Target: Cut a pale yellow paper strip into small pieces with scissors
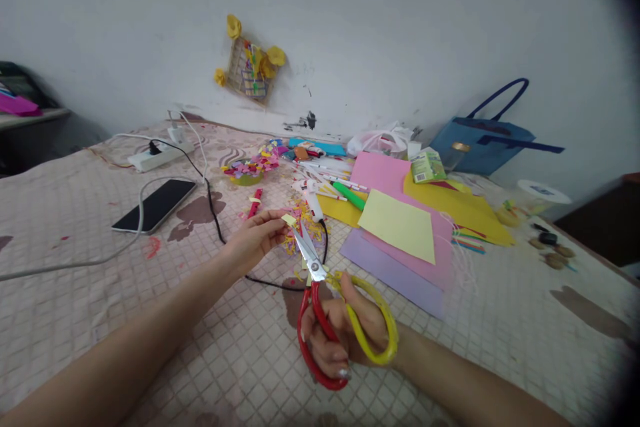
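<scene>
From where I stand, it all comes down to the slip [289, 220] and the scissors [315, 268]. The slip sits at the fingertips of the left hand [260, 237], pinched between thumb and fingers with no gap to spare, its pale yellow end poking out towards the right. The right hand [345, 330] is wrapped round the scissors, thumb through the yellow loop and fingers through the red one, so that grip is curled close about the handles. The blades stand a little apart and point away from the person, leaning left, their long axis running up to the slip. So the slip lies ahead and to the left of the right hand, just by the blade tips; whether they touch it, I can't quite make out from here. The left hand is the nearer, having hold of it. Beneath, clippings [289, 246] litter the cloth [240, 347], with a glue gun [313, 203] just beyond.
</scene>
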Demonstrator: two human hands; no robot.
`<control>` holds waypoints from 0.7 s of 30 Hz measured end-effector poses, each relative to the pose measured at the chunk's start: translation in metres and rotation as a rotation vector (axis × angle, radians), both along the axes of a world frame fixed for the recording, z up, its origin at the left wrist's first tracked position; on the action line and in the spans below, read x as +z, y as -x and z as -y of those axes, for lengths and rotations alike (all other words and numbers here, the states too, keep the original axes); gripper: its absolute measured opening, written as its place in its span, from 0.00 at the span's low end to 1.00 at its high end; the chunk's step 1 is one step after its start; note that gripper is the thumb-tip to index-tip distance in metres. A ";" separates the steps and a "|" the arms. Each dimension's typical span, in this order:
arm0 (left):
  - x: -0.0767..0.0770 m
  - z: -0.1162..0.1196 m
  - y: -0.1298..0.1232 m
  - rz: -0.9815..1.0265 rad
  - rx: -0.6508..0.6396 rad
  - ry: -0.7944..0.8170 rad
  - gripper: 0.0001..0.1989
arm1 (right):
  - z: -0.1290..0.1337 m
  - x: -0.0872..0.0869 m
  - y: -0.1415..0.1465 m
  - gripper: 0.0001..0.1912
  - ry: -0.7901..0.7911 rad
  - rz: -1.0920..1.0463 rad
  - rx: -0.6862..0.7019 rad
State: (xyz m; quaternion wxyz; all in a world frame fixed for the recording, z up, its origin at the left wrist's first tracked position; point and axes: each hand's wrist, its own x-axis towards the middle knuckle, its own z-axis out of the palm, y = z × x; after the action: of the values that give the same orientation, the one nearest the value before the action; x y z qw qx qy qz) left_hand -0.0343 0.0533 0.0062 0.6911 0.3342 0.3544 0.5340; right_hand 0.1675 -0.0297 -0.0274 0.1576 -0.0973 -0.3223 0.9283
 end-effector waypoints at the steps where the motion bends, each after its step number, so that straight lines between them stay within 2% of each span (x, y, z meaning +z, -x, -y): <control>1: -0.001 0.000 0.000 -0.007 -0.008 -0.005 0.06 | 0.000 0.000 0.000 0.44 0.004 0.000 -0.004; 13: -0.003 0.002 0.000 -0.057 -0.104 -0.021 0.05 | 0.000 0.006 0.000 0.43 -0.021 0.000 -0.044; 21: 0.000 0.005 -0.001 -0.074 -0.143 -0.010 0.04 | 0.000 0.002 0.001 0.44 -0.033 -0.006 -0.050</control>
State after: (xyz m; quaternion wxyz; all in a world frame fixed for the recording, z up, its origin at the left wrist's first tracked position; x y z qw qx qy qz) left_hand -0.0333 0.0481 0.0057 0.7120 0.3817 0.3523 0.4724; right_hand 0.1667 -0.0293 -0.0255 0.1832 -0.0998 -0.3345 0.9190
